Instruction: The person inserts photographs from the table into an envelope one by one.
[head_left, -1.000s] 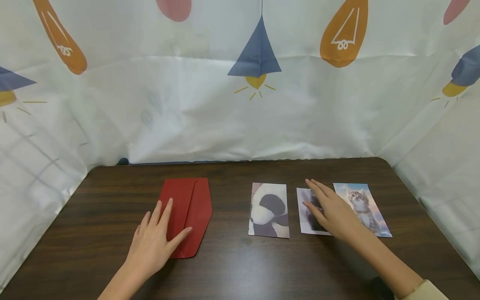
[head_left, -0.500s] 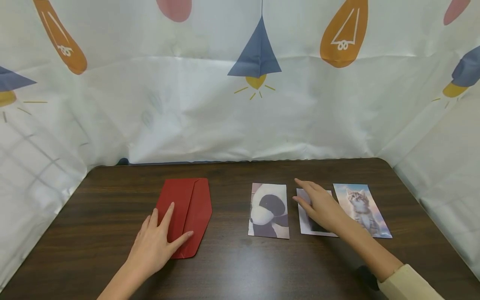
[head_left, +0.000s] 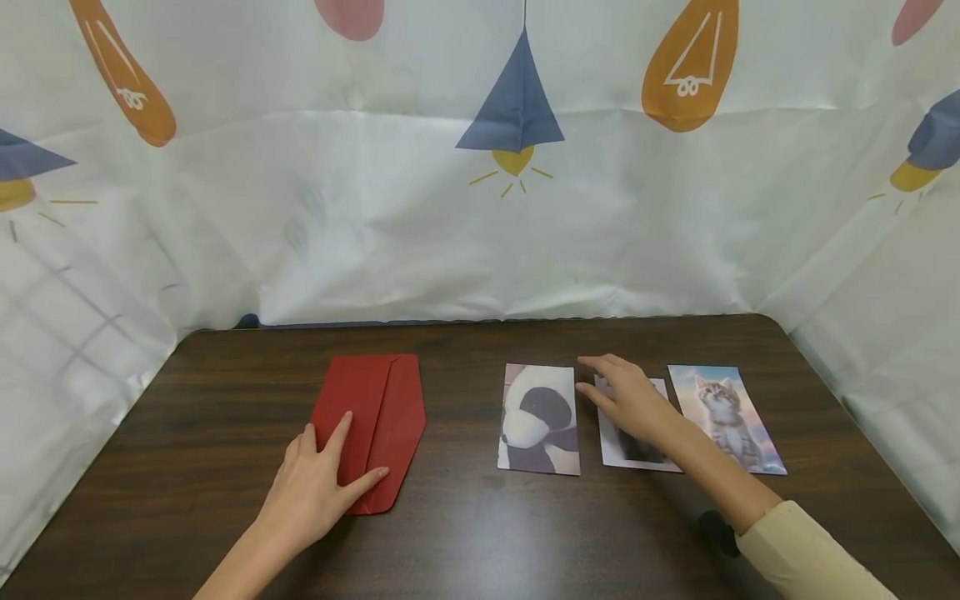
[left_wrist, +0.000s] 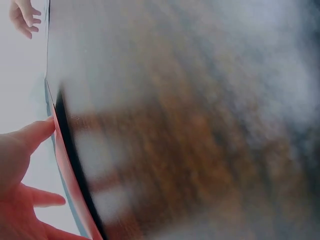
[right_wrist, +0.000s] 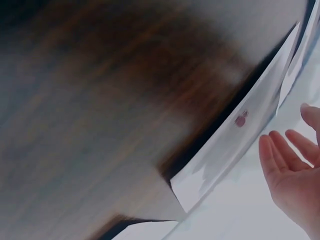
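Note:
A red envelope (head_left: pixel 401 417) lies on the left half of the dark wooden table, its flap edge toward the right. My left hand (head_left: pixel 307 487) rests on it with fingers spread and thumb reaching across the flap; the left wrist view shows that thumb (left_wrist: pixel 37 132) at the envelope's edge. On the right, three picture cards lie in a row: a black-and-white plush card (head_left: pixel 525 433), a pale-bordered card (head_left: pixel 613 446) and a kitten card (head_left: pixel 723 408). My right hand (head_left: pixel 630 404) hovers over the middle card, hiding most of its picture, fingertips near the plush card's right edge. It holds nothing.
The brown tabletop (head_left: pixel 465 533) reaches back to a white curtain (head_left: pixel 420 233) printed with lamps and bulbs, which also closes off both sides. A small black object (head_left: pixel 718 533) shows under the right forearm.
My right hand has moved left, from between the kitten card and middle card toward the plush card. The left hand has slid back very slightly on the envelope. The cards have not moved.

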